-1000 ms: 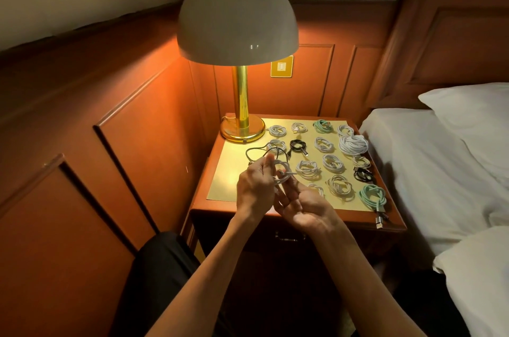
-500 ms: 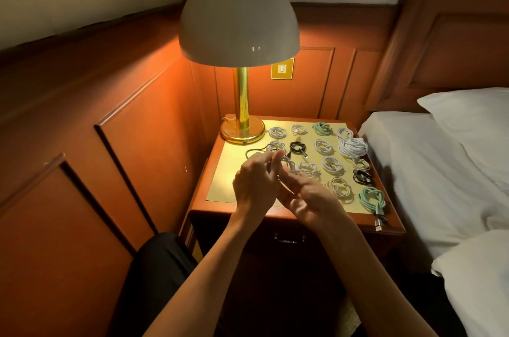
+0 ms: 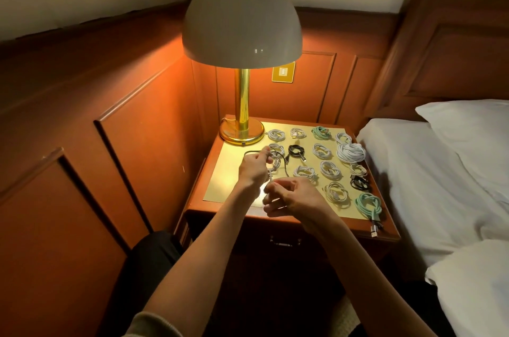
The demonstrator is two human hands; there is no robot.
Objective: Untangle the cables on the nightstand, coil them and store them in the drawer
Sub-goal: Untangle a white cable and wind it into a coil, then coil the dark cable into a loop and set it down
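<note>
Pinching a white cable above the closed drawer and the nightstand's front edge, the right hand and left hand could drag the loose black cable just beyond into the neat coils, undoing them.

A lit lamp with a pale dome shade and a brass stem stands at twelve o'clock, with a brass switch plate on the wall at its four o'clock. Reddish wood panelling fills nine o'clock. A dark wooden headboard rises at two o'clock. Below it, at three, a bed in white sheets carries a white pillow. Another white cushion lies at five o'clock.
</note>
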